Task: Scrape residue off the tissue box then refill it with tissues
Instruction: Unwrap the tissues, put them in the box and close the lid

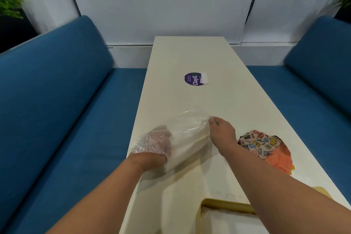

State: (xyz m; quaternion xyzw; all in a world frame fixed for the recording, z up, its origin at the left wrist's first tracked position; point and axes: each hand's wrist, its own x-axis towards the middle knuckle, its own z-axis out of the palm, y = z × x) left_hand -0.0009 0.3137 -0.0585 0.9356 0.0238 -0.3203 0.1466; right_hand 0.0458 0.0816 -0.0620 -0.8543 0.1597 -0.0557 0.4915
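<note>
Mid-frame we see left hand (158,143) inside clear tissue pack (182,138), right hand (221,128) pinching its wrap; tissue box (218,213) bottom.

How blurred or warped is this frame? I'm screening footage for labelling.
Head view: wide-angle bending bows the blue sofas; motion blur smears the green plants at both corners; the clear plastic tissue wrapper shows glare streaks, veiling the left hand; the right hand stays fairly sharp.

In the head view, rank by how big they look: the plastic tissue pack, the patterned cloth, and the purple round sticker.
1. plastic tissue pack
2. patterned cloth, though not far behind the pack
3. purple round sticker, which lies farther off, so true size is unsure
</note>
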